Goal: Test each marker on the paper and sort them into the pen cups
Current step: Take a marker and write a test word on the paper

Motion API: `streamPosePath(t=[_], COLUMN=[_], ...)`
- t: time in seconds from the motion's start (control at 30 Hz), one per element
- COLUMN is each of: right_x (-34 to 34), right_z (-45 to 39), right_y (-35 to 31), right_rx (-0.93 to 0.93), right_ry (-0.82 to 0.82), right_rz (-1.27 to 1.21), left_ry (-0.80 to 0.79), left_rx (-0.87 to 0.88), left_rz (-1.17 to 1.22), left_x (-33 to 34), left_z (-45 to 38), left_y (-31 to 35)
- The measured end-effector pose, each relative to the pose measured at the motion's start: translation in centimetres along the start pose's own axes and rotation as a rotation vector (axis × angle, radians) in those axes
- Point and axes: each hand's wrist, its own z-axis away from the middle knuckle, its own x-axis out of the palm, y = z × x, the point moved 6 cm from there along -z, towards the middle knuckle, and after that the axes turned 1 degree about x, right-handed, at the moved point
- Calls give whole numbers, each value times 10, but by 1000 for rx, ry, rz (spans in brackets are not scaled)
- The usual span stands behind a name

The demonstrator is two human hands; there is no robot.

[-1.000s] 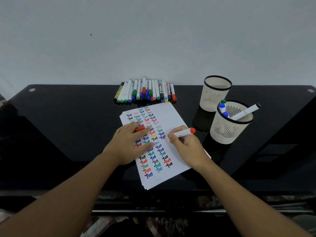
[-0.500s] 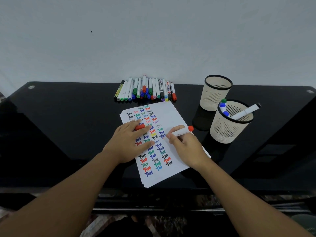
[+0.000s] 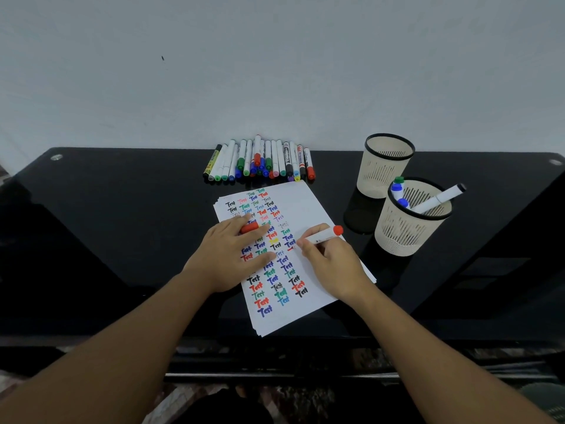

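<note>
A glossy black table stood against a plain pale wall, which bore one small dark speck. Round metal studs sat at the table's far corners. Patterned floor showed below its front edge.

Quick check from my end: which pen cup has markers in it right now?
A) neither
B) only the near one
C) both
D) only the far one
B: the near cup holds several markers, while the far cup looks empty inside.
</note>
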Motion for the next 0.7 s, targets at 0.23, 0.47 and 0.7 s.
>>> streamPosePath(t=[0.23,0.47,0.7], right_x=[0,-5,-2], right_z=[3,5,5], right_y=[-4,-4,-3], right_rx=[-5,-11,27], right_ry=[-24,22,-11], right_rz=[-6,-75,-29], left_ry=[-3,22,12], left_rx=[-2,4,1], left_rz=[6,23,19], left_x=[0,1,1], left_z=[0,0,-1], left_y=[0,-2,-3])
